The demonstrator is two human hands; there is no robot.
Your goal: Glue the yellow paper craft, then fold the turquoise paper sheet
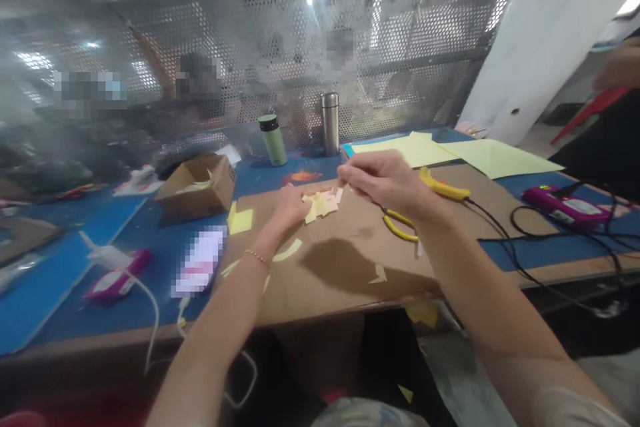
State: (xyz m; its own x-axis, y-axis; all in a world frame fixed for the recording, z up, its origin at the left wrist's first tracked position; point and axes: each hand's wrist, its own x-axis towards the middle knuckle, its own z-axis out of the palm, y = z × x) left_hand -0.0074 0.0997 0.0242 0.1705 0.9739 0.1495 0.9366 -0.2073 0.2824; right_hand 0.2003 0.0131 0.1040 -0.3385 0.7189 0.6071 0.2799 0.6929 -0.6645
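Note:
My left hand (289,205) lies low over the cardboard sheet (285,290), its fingers closed at the left edge of a small cut-out of layered yellow and pale pink paper (323,204). Just right of that, my right hand (383,177) is raised with thumb and fingers pinched together; what is in the pinch is too small to make out. A pale strip (340,195) stands beneath its fingertips. Partly behind my right wrist is a yellow-handled tool (400,227), and beyond it a yellow glue gun (445,187) with a black cord.
Paper scraps (379,273) dot the cardboard. A cardboard box (197,190), a phone (200,261) and a purple device (117,278) are left. A green bottle (273,140) and steel flask (330,125) stand behind; yellow sheets (500,157) and another purple device (567,207) lie right.

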